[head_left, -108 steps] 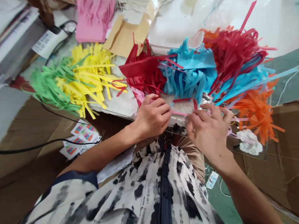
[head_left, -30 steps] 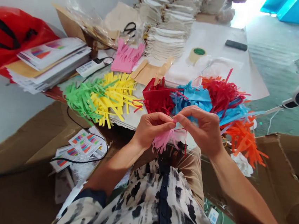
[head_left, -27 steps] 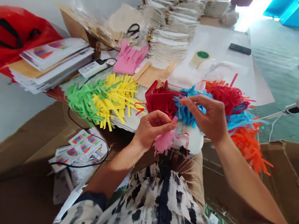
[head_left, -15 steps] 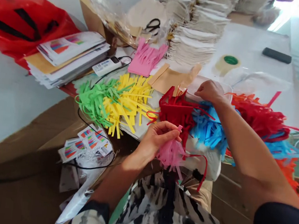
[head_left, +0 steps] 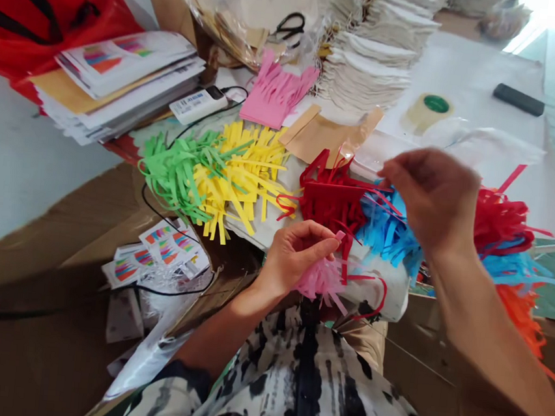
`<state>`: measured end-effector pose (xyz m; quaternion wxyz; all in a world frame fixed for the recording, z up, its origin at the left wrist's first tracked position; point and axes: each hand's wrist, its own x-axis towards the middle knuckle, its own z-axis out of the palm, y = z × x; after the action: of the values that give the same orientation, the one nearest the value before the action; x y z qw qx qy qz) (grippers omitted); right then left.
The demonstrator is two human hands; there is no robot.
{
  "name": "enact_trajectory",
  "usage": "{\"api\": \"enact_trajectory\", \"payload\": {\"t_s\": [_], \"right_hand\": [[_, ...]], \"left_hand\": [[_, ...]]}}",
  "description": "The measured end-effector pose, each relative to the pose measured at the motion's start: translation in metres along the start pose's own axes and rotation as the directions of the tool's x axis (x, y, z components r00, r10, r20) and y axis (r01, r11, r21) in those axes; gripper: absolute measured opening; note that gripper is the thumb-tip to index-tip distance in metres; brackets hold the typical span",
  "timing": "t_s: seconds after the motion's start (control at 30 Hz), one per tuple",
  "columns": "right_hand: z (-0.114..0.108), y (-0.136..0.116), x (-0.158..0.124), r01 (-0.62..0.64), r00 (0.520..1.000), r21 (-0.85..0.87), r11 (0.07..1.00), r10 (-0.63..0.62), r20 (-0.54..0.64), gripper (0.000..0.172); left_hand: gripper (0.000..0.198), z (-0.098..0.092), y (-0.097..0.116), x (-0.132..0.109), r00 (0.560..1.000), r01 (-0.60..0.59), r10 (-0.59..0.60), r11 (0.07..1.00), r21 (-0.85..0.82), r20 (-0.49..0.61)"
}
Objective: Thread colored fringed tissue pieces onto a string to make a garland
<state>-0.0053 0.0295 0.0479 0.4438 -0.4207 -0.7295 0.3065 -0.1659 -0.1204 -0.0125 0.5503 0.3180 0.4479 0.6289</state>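
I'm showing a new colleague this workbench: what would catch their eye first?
The bright fringed paper bunches: green and yellow left of centre, red and blue to their right. Below them, the left hand pinches a pink paper fringe. A red plastic bag fills the top-left corner.

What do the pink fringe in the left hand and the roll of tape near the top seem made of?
The pink fringe looks like thin matte paper: narrow cut strips that bend softly, with no sheen. The roll of tape is probably cream paper masking tape, dull, with a green core.
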Motion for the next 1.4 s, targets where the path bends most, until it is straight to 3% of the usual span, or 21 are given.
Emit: {"api": "enact_trajectory", "payload": {"t_s": [0.1, 0.17, 0.27, 0.53, 0.73, 0.97, 1.23, 1.4], "right_hand": [[0.011, -0.026, -0.075, -0.092, 0.994, 0.399, 0.912, 0.062, 0.087, 0.011], [0.019, -0.031, -0.11, -0.128, 0.992, 0.508, 0.852, 0.102, 0.079, 0.014], [0.027, -0.03, -0.136, -0.15, 0.987, 0.589, 0.794, 0.153, 0.045, 0.019], [0.023, -0.044, -0.16, -0.201, 0.964, 0.722, 0.662, 0.266, 0.024, 0.012], [0.025, -0.048, -0.173, -0.197, 0.963, 0.694, 0.692, 0.268, 0.007, 0.011], [0.027, -0.045, -0.179, -0.179, 0.97, 0.665, 0.725, 0.242, -0.003, 0.011], [0.027, -0.042, -0.185, -0.149, 0.979, 0.659, 0.737, 0.206, -0.009, 0.003], [0.027, -0.041, -0.186, -0.131, 0.979, 0.649, 0.749, 0.199, -0.032, 0.008]], "left_hand": [[0.023, 0.006, 0.004, -0.017, 0.996, -0.087, 0.086, 0.995, 0.041, 0.014], [0.02, 0.009, 0.006, -0.029, 0.988, -0.15, 0.148, 0.985, 0.083, 0.036], [0.015, 0.013, 0.006, -0.044, 0.976, -0.218, 0.211, 0.966, 0.137, 0.06], [0.015, 0.021, 0.002, -0.065, 0.961, -0.273, 0.264, 0.95, 0.149, 0.079], [0.013, 0.022, 0.007, -0.074, 0.932, -0.363, 0.353, 0.9, 0.242, 0.085], [0.021, 0.025, 0.004, -0.079, 0.971, -0.238, 0.235, 0.952, 0.192, 0.036], [0.017, 0.026, 0.003, -0.082, 0.949, -0.314, 0.313, 0.922, 0.225, 0.041], [0.015, 0.028, 0.0, -0.083, 0.937, -0.347, 0.344, 0.904, 0.249, 0.057]]}}
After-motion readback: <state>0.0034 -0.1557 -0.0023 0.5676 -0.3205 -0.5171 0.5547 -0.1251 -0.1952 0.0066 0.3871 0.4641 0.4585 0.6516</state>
